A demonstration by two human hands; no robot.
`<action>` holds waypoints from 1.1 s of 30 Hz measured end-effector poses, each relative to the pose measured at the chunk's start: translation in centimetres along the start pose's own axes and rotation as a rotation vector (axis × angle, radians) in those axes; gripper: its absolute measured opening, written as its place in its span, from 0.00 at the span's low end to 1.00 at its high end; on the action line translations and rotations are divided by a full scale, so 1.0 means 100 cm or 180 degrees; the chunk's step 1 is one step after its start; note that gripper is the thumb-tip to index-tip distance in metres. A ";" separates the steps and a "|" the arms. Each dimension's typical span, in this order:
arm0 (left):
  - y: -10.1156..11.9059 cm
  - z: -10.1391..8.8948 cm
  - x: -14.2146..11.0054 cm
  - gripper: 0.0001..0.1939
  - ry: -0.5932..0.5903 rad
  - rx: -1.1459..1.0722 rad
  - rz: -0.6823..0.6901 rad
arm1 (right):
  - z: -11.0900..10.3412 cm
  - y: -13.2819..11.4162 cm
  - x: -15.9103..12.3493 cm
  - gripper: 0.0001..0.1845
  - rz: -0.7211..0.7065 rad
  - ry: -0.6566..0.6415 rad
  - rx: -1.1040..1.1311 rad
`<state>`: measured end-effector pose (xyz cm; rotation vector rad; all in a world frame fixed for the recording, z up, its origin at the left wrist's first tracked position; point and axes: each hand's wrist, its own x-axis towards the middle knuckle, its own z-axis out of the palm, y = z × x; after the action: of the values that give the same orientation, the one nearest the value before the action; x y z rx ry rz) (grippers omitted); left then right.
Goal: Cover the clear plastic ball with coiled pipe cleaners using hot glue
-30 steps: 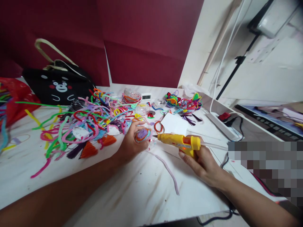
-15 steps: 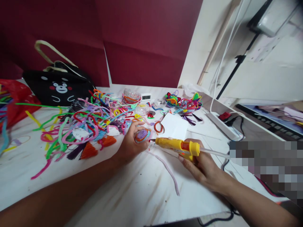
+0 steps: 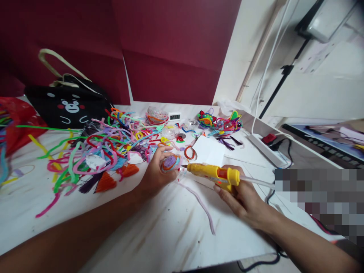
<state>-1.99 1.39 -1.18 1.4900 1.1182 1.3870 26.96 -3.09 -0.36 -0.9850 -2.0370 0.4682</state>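
Observation:
My left hand (image 3: 157,172) is closed around a small round ball (image 3: 171,163) wound with purple, orange and blue pipe cleaner. In my right hand (image 3: 241,195) is a yellow hot glue gun (image 3: 212,173), its clear glue stick poking out of the back. The gun's dark nozzle points left, right beside the ball; whether it touches cannot be made out. A pale purple pipe cleaner (image 3: 201,206) trails from below the ball across the white table. Just behind the gun lies a white sheet of paper (image 3: 209,151).
A heap of pipe cleaners and tassels (image 3: 99,151) covers the left. Finished-looking colourful ornaments (image 3: 227,125), clear plastic balls (image 3: 170,132) and a small digital clock (image 3: 174,116) stand at the back. A power strip (image 3: 267,151) with cords lies right; a black bag (image 3: 69,106) sits back left.
The glue gun's nozzle has risen very slightly against the ball. Both hands keep their grips; the whole view has shifted a little.

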 end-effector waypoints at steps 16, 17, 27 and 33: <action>-0.007 -0.002 0.000 0.34 -0.0034 -0.0075 0.0055 | 0.002 -0.002 -0.001 0.12 -0.0331 0.0087 -0.0134; -0.007 -0.002 0.000 0.34 -0.0036 -0.0079 0.0047 | 0.002 -0.001 -0.001 0.12 -0.0341 0.0095 -0.0180; -0.007 -0.002 0.001 0.34 0.0009 -0.0129 0.0052 | 0.002 -0.004 0.002 0.07 -0.0362 0.0106 -0.0451; -0.007 -0.002 0.001 0.34 -0.0008 -0.0059 0.0020 | 0.002 -0.004 0.001 0.12 -0.0353 0.0162 -0.0354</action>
<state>-2.23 1.63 -1.77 1.4829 1.0970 1.3957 26.56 -3.25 -0.16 -0.9339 -2.0775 0.2711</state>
